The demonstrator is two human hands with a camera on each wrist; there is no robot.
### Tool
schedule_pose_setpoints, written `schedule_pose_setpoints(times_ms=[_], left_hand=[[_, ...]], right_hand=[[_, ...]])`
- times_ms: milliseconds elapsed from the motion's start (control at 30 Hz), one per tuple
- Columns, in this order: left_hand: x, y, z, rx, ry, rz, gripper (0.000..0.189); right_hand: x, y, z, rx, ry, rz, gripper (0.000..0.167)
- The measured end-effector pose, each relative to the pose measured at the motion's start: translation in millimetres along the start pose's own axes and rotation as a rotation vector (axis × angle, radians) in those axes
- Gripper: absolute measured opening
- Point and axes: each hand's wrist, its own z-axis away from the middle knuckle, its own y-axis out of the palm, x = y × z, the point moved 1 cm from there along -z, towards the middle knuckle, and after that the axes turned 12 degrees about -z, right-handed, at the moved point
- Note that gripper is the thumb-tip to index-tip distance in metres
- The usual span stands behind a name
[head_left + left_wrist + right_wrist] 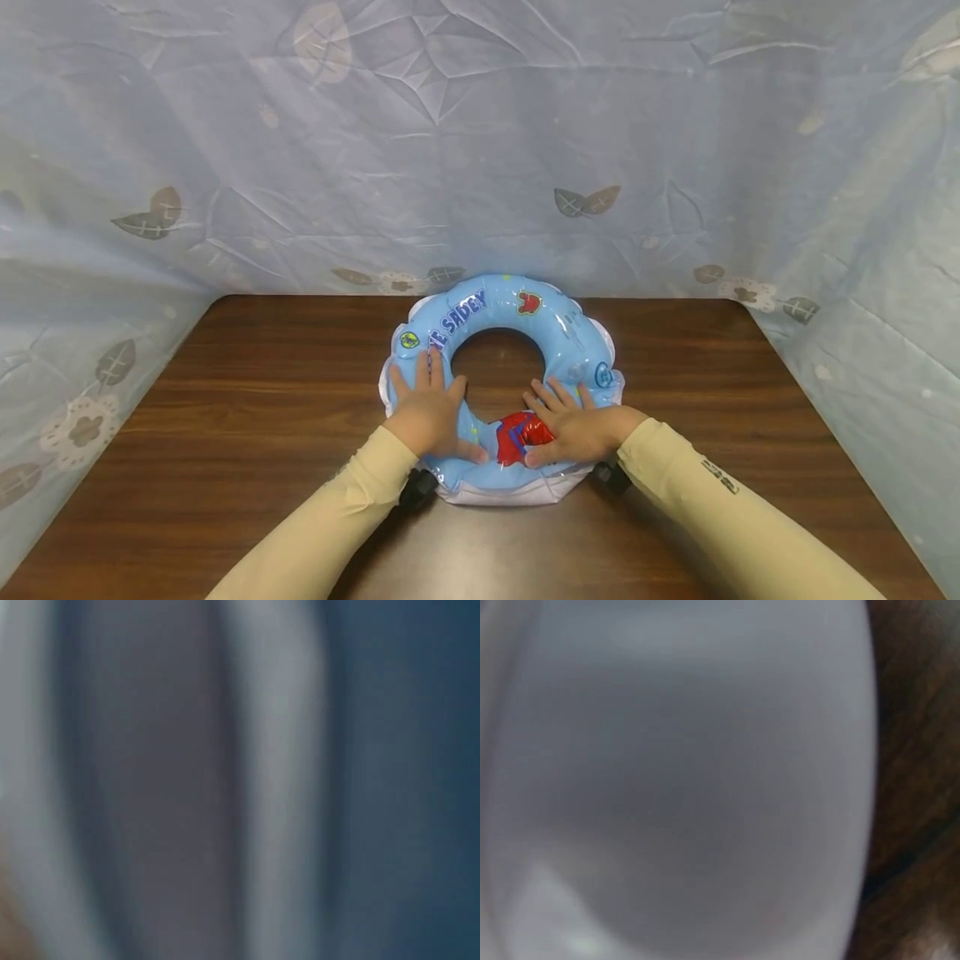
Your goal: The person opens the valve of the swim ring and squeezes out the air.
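A light blue inflatable swim ring [510, 479] with a white scalloped underside lies on the wooden table, printed with lettering and a red figure. My left hand [431, 414] rests on its left side, fingers spread and pointing away. Across the ring's hole, my right hand [573, 425] lies on the right side with fingers stretched toward the middle and the thumb by the red print. In the right wrist view the pale ring wall [682, 787] fills most of the picture, very close. The left wrist view shows only blurred grey and blue ring surface [285, 780].
The brown wooden table [285, 375] reaches back to a pale blue curtain [480, 167] with leaf and flower prints, which also hangs along both sides. Dark wrist cameras [417, 486] sit under the beige sleeves [330, 517], close to the ring's near edge.
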Motion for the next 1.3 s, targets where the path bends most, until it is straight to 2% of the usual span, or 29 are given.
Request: schedule_pose_setpoints(times_ms=[367,800,1300], left_hand=[[-1.8,-0.6,-2.6,-0.010,-0.004,-0.040,0.125],[-4.5,-2.0,-4.7,-0.056,-0.002,-0.061,0.123],[-6.9,-6.0,-5.7,-0.059,-0.008,-0.023,0.121]], right_hand=[[-3.1,2.2,-6.6,-0.005,-0.010,0.019,0.117],[-5.7,4.0,-8.4,-0.013,0.000,0.029,0.115],[-6.8,5.2,-1.9,-0.049,-0.051,-0.008,0.113]])
